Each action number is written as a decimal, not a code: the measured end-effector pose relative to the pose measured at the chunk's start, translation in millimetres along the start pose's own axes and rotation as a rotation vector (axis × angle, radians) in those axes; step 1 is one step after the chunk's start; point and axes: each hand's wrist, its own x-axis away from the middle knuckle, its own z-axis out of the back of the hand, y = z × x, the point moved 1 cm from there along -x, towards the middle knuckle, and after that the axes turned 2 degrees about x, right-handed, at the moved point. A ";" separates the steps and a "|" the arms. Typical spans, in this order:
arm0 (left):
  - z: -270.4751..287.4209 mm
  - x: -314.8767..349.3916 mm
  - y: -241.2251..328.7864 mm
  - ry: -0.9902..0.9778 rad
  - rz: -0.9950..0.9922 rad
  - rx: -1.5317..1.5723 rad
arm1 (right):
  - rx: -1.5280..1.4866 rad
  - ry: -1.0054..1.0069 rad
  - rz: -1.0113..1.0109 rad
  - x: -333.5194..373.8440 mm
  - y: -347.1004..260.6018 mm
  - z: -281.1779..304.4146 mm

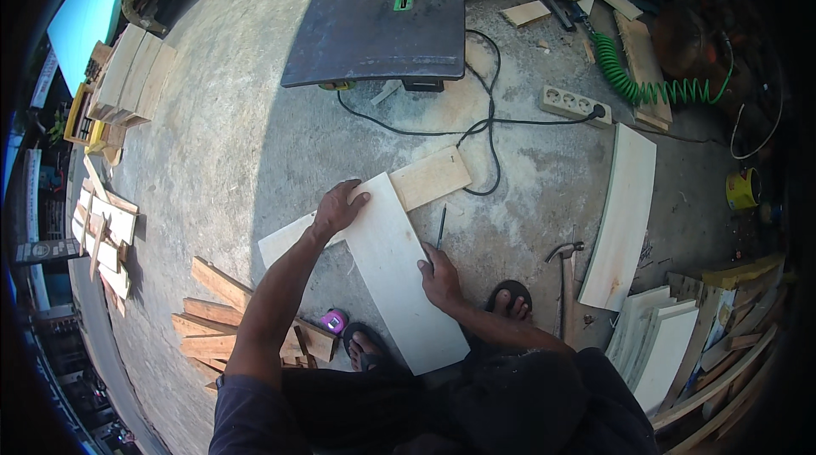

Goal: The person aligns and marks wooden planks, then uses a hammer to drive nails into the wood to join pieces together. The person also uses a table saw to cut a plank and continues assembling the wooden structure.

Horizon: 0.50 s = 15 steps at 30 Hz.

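A pale wooden board (399,268) slants in front of me, its lower end near my lap and feet. My left hand (340,208) is closed on its upper left edge, thumb on the face. My right hand (440,278) grips the right edge, lower down, with its thumb on the face too. Just beyond the right fingers is a thin dark pencil (442,225); I cannot tell whether they touch it. Under the held board, a second pale plank (432,178) crosses at an angle on the floor, its middle hidden.
A dark saw table (374,38) stands ahead, its cable crossing the floor to a power strip (561,103). On the right lie a hammer (568,272), a long board (620,217) and stacked boards. Wood offcuts (212,319) and a purple tape measure (335,320) are at left.
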 end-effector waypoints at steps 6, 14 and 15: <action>-8.5 -12.8 1.8 -0.050 -0.009 0.009 | 0.016 0.005 -0.027 3.8 3.3 5.9; -13.6 -15.9 6.3 -0.027 0.023 0.042 | 0.010 0.070 0.051 5.2 4.8 5.0; -12.9 -16.2 6.8 -0.024 0.006 0.032 | -0.003 0.070 0.043 5.7 4.5 3.3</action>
